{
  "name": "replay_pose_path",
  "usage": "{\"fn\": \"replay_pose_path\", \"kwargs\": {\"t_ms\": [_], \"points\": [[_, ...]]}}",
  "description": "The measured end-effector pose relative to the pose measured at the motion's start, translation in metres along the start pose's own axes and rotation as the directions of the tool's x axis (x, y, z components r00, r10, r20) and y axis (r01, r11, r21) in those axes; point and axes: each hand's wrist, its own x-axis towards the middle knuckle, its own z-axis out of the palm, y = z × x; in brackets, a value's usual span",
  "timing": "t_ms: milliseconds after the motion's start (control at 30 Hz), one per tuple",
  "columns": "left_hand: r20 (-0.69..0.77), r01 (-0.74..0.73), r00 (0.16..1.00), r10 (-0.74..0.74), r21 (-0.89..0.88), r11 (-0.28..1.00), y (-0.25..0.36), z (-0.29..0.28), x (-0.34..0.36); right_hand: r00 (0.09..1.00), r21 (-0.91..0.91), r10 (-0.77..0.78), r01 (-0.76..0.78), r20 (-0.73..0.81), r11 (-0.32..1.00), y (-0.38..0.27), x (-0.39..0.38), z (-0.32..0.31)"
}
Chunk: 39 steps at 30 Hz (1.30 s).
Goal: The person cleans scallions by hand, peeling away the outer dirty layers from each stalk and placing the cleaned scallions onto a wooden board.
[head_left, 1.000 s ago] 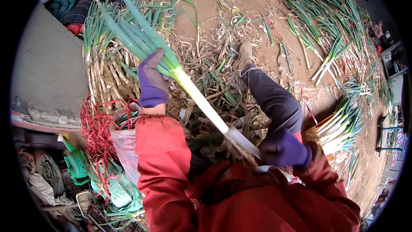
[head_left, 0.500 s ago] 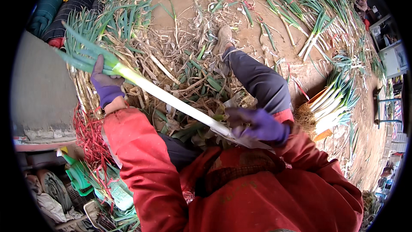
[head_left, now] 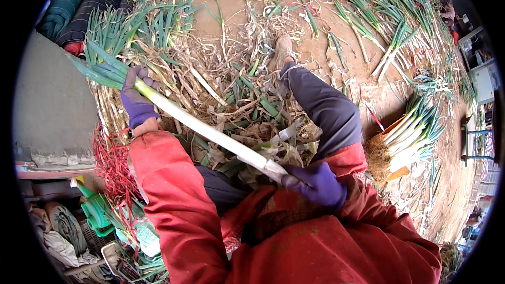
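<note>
A long leek (head_left: 200,130) lies diagonally across my lap, green leaves to the upper left, pale shaft down to the right. My left hand (head_left: 137,97), in a purple glove, grips it where the leaves meet the shaft. My right hand (head_left: 314,181), also gloved in purple, is closed around the lower end, where some loose outer skin (head_left: 273,171) shows. Beneath the leek, a heap of dry husks and cut leaves (head_left: 252,126) lies between my legs.
Rows of leeks (head_left: 389,10) lie at upper right, a trimmed bundle (head_left: 400,147) at right, more leeks (head_left: 126,37) at upper left. Red ties (head_left: 113,163), a green watering can (head_left: 97,213) and rolled covers (head_left: 71,5) are on the left, beside a concrete ledge (head_left: 52,105).
The leek has swung lower and left since a second ago, with my left hand moving along with it. My right hand moved up off the lower end, and is now back around it.
</note>
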Motion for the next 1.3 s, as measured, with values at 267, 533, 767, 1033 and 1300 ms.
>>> {"fn": "replay_pose_path", "kwargs": {"t_ms": [267, 533, 767, 1033, 1300], "points": [[0.054, 0.041, 0.998, -0.041, -0.007, 0.999, -0.009, -0.016, 0.008, 0.985, -0.247, -0.162, 0.143, -0.059, 0.958, -0.017, -0.046, -0.026], [-0.015, 0.010, 1.000, -0.010, -0.035, 0.999, 0.007, -0.048, 0.028, 0.998, -0.270, 0.068, -0.066, -0.002, 0.961, 0.015, -0.056, -0.049], [0.135, 0.058, 0.989, -0.053, -0.038, 0.998, 0.005, -0.024, 0.026, 0.999, 0.684, 0.008, -0.039, 0.048, 0.728, 0.041, 0.071, -0.007], [0.301, -0.237, 0.947, 0.114, 0.411, 0.880, -0.046, -0.071, 0.063, 0.985, 0.639, -0.161, 0.164, -0.062, 0.752, 0.058, 0.091, 0.017], [0.116, -0.064, 0.993, 0.002, 0.535, 0.843, -0.028, 0.047, -0.033, 0.952, 0.598, 0.287, -0.170, -0.106, 0.783, 0.036, -0.014, 0.020]]}}
